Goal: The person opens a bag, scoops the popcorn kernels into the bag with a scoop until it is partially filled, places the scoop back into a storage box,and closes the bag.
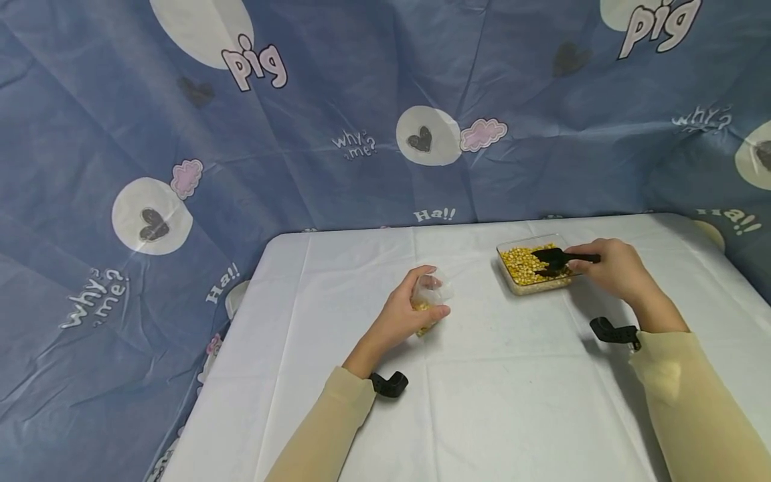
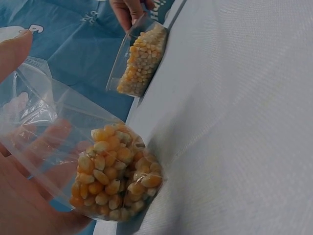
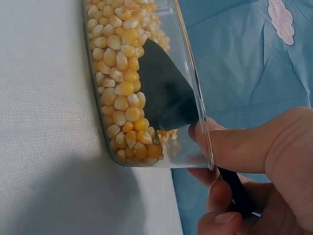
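My left hand [image 1: 399, 309] holds a clear plastic bag [image 1: 432, 289], thumb and fingers curved around its sides. Corn kernels [image 2: 115, 171] fill the bag's lower part, and the upper part stands up loose and see-through. The bag's bottom is at the white tabletop. To the right, my right hand [image 1: 620, 269] grips the handle of a small black scoop [image 1: 557, 257] between thumb and fingers. The scoop's blade is sunk among the kernels in a clear rectangular container [image 1: 533, 290]. Through the container wall, the right wrist view shows the dark blade [image 3: 164, 90] beside the yellow kernels [image 3: 124, 88].
A white cloth [image 1: 482, 402] covers the table. Behind it and along its left side hangs a blue printed sheet [image 1: 337, 87]. Black wrist mounts [image 1: 390, 385] sit at both sleeves. The container stands near the table's back edge, right of the bag.
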{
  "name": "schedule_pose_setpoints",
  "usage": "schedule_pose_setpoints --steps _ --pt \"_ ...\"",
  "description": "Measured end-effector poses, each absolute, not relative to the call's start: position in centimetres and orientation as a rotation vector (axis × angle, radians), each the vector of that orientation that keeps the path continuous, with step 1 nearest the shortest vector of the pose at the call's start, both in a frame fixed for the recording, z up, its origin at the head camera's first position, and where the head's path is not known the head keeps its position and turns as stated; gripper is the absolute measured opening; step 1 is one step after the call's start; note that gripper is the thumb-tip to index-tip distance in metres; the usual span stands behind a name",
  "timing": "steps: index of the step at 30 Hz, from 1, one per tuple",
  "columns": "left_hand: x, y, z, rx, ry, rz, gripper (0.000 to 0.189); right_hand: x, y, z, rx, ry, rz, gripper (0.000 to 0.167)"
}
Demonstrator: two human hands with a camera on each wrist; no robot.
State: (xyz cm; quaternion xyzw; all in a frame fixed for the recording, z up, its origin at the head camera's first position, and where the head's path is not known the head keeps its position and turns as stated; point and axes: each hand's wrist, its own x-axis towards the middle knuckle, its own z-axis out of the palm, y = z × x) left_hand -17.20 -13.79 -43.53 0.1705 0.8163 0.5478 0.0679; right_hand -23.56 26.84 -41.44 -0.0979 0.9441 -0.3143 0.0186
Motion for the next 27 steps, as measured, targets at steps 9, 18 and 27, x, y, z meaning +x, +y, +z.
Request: schedule_pose_setpoints --steps 9,18,27 --pt "-17.2 -13.9 -43.5 0.555 2.478 1.662 0.072 -23.7 27.8 -41.7 -0.301 2.901 -1.065 0.04" --pt "-17.2 -13.9 -43.7 0.527 2.462 1.66 0.072 -23.7 28.3 -41.7 -0.216 2.777 -1.154 0.046" --pt "-16.8 -13.6 -42.8 0.496 2.446 1.654 0.071 -24.0 29.2 -41.9 -0.087 2.654 -1.284 0.063"
